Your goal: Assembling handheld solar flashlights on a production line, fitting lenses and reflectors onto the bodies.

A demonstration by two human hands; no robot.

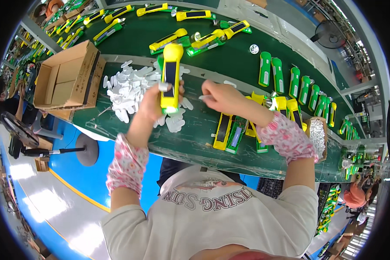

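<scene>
My left hand (151, 103) is wrapped round a yellow flashlight (172, 56) with a dark panel along its body, held up with the wide head away from me. A small whitish piece shows by my left thumb. To the right, my right hand (221, 99) is closed in a pinch, apart from the flashlight; a small pale piece (202, 98) shows at its fingertips, its kind unclear. Beside and behind my left hand lies a pile of white oval plastic pieces (125, 91). Several yellow and green flashlights (222, 130) lie under and near my right forearm.
An open cardboard box (69, 80) stands left of the pile. Across the green table (182, 143), more flashlights (195, 14) lie on a green belt (229, 47), with a row of green ones (264, 69) at right. A box of small shiny parts (317, 134) sits right of my forearm.
</scene>
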